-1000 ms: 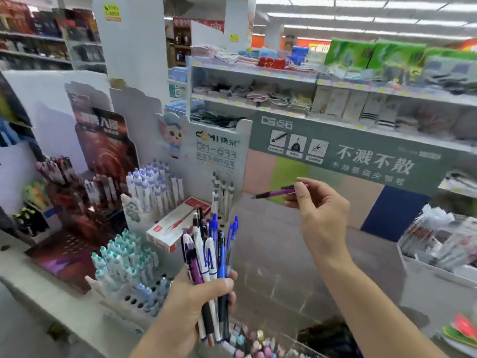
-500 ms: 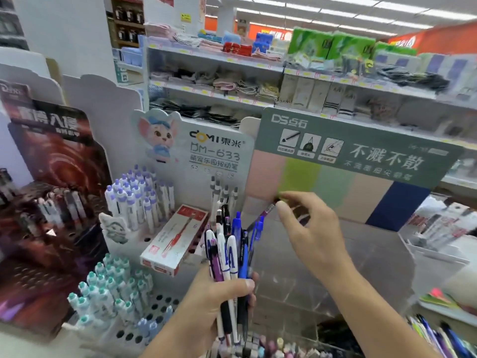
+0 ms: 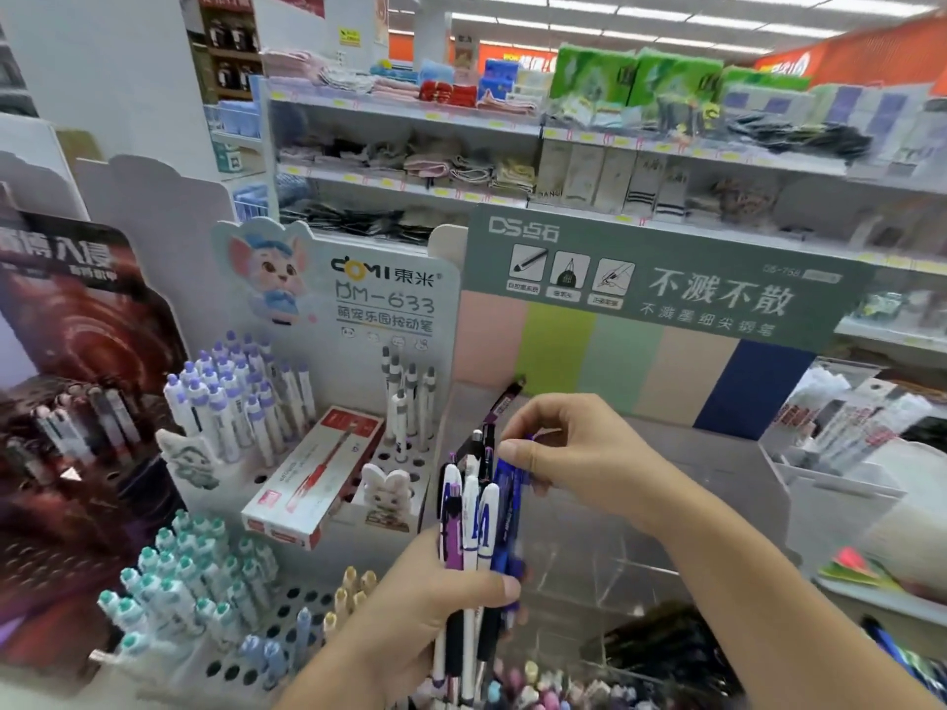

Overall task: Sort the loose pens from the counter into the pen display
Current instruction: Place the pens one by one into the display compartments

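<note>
A bundle of loose pens is being held upright at about 6 o'clock in the head view, with the left hand clenched around the barrels as its grip. The bundle is made up of white, purple, blue and black pens, and their clicker ends are standing up toward 12 o'clock.

The right hand is being brought in from 3 o'clock, and its fingertips are being closed on the top of a blue pen at the bundle's right side. A purple pen is also being pinched in that grip, its end sticking out toward 11 o'clock above the knuckles.

The pen display is standing at 9 to 10 o'clock, just beside the bundle. Many of its holes are being occupied by lilac-capped and teal-capped pens, while a good number of holes at 7 o'clock and near the small rabbit figure are being left unfilled. A red pen box is lying across part of it.

By this look, the sorting is judged to be at an early or middle stage: the pens are gathered off the counter, but the whole bundle is not yet placed. Each pen is left to be matched to its slot.
</note>
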